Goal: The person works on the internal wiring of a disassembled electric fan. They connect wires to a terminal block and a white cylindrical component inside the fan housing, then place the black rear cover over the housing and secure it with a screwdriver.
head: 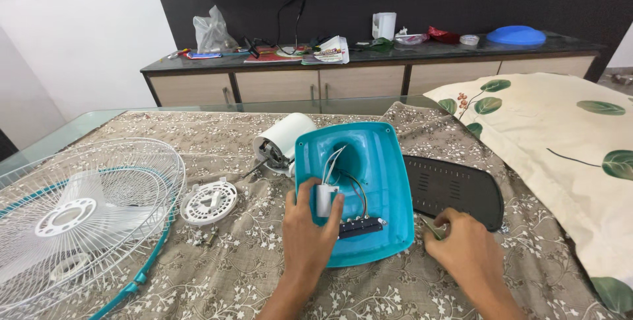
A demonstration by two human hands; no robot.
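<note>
Two hands: both are low in the frame, on a table with a flowery cloth (250, 267).
Pillow (560, 155): big and cream with green leaves, at the right edge.
Cage (79, 214): round white wire fan guard with a teal rim, at the lower left, lying flat.
Teal base (359, 188): fan base turned upside down, in the middle of the frame, with wires and a black switch strip (361, 227) showing inside.
Black plate (455, 188): flat and dark, just right of the teal base, lying on the cloth.
Motor (283, 142): white tube shape, just above and left of the teal base, touching its edge.
White disc (210, 202): small round part with slots, between the cage and the teal base.
Left hand (310, 227): rests on the teal base, fingers curled around a small white box (324, 200) joined to the wires.
Right hand (465, 244): at the lower right, by the near edge of the black plate, fingers pinched on a thin tool (432, 227); I cannot tell what kind.
Screws (204, 235): tiny, just below the white disc.
</note>
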